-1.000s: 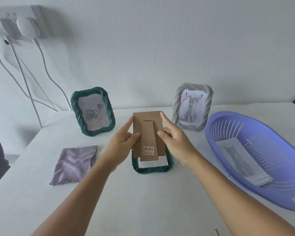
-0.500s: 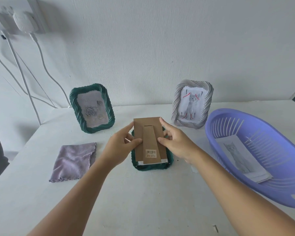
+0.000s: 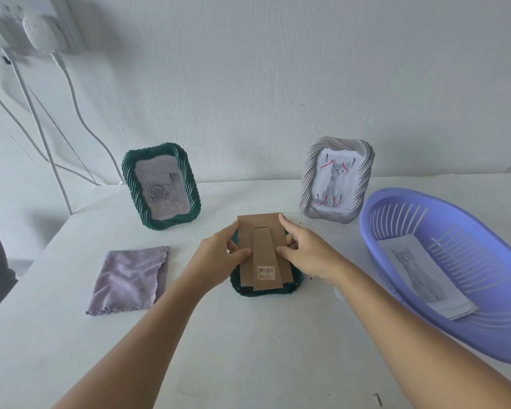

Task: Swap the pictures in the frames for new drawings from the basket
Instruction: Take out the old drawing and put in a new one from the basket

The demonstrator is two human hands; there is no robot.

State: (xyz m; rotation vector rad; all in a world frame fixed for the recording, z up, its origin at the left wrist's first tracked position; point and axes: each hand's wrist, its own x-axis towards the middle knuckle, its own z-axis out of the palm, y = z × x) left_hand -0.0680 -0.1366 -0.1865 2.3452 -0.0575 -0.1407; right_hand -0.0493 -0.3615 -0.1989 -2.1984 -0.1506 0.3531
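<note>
White counter (image 3: 248, 349) fills the lower frame. Purple basket (image 3: 455, 290) at right holds cat drawings (image 3: 416, 273). Upright green frame (image 3: 161, 185) at upper left shows a rose picture: looks not yet swapped. Grey frame (image 3: 338, 180) at upper right shows a cat drawing, likely done. Centre: a third green frame (image 3: 266, 290) lies face down; left hand (image 3: 219, 258) and right hand (image 3: 304, 252) pinch the cardboard backing (image 3: 264, 252) by its edges, seating it on the frame. About midway.

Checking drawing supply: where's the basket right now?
Head view, right side of the table: the purple basket lies just right of the right hand, in front of the grey frame, with a cat drawing inside.
</note>
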